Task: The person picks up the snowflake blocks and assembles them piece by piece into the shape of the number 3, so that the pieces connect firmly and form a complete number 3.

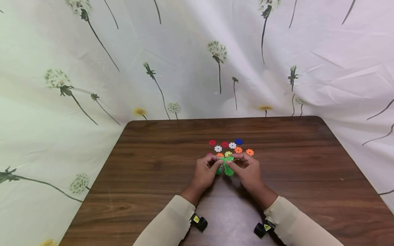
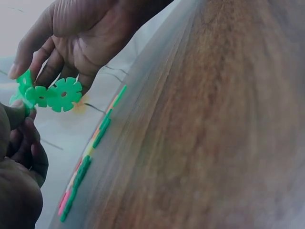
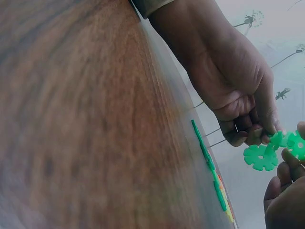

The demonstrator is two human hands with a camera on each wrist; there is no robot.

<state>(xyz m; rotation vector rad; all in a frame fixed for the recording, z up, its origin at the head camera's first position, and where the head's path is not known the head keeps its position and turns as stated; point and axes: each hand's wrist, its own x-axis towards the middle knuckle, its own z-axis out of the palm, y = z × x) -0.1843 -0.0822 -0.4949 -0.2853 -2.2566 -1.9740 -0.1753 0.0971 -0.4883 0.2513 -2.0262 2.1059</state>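
In the head view my left hand (image 1: 204, 171) and my right hand (image 1: 250, 171) meet over the table, each pinching a joined cluster of bright green flower-shaped notched plastic discs (image 1: 229, 171) between thumb and fingers. The left wrist view has my left hand (image 2: 21, 176) at lower left and my right hand (image 2: 90, 33) above, with a round green disc (image 2: 65, 94) hanging below the fingertips. In the right wrist view my left hand (image 3: 224, 76) comes from the top and my right hand (image 3: 288, 202) is at lower right. Fingers partly hide the joints between discs.
Loose discs lie flat beyond my hands: red (image 1: 212, 142), blue (image 1: 238, 141), white (image 1: 218, 148), orange (image 1: 250, 152) and yellow (image 1: 228, 154). A darker green disc (image 1: 219, 171) shows beside my left thumb. The brown wooden table (image 1: 147, 191) ends at a dandelion-print cloth (image 1: 191, 68).
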